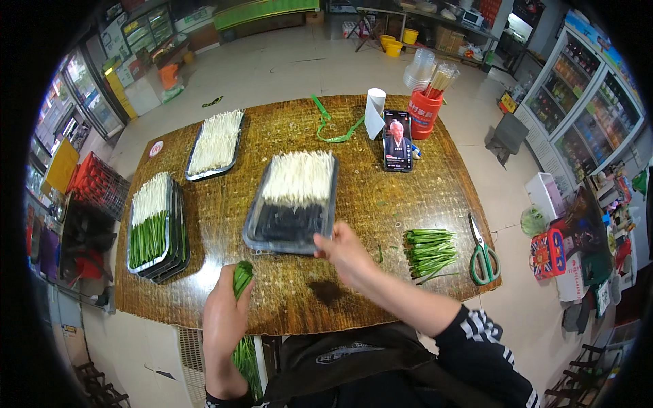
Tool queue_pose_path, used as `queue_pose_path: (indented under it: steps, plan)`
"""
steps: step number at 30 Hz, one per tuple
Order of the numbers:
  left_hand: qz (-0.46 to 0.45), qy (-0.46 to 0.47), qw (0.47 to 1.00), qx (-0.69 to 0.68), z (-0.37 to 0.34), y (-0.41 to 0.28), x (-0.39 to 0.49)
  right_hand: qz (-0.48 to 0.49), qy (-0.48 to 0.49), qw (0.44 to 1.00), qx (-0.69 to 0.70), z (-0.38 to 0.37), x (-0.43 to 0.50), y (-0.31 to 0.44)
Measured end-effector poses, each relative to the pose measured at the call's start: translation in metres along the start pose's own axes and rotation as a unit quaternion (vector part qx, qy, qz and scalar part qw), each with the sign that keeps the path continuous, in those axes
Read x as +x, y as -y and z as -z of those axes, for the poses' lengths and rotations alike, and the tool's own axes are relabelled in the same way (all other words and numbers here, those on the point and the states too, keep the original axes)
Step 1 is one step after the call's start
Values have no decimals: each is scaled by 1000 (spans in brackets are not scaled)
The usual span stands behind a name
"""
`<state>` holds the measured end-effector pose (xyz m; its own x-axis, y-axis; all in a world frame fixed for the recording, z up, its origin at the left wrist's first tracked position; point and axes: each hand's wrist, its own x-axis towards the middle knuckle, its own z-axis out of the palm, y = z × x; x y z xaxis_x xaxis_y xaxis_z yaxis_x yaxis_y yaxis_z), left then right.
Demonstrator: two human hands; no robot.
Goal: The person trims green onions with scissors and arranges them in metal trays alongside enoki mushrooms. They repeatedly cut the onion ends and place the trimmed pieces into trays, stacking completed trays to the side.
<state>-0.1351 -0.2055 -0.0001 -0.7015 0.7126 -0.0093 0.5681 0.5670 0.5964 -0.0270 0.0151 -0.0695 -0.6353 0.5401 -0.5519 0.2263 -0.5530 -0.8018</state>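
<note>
My left hand (225, 305) grips a bundle of green chives (243, 279) upright near the table's front edge. My right hand (339, 250) has its thumb and fingers on the near right corner of a black plastic tray (289, 227). White enoki-like strands (297, 177) fill the far half of this tray; its near half shows bare black plastic. At the left stands a stack of trays, the top one (149, 224) holding white strands and cut green stalks side by side. Another tray (214, 143) of white strands lies behind. Cut green stalks (431, 251) lie in a pile at the right.
Green-handled scissors (483, 258) lie at the table's right edge. Towards the back are a phone (397, 141) propped upright, a white paper roll (375, 113), a red container (423, 115) with skewers and plastic cups, and a green ribbon (331, 133). More greens (247, 363) sit below the front edge.
</note>
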Motion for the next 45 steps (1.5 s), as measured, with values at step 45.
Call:
queue_pose_path:
  steps: [45]
  plan:
    - [-122, -23, 972, 201, -73, -8, 24, 124, 233, 965, -5, 70, -95, -103]
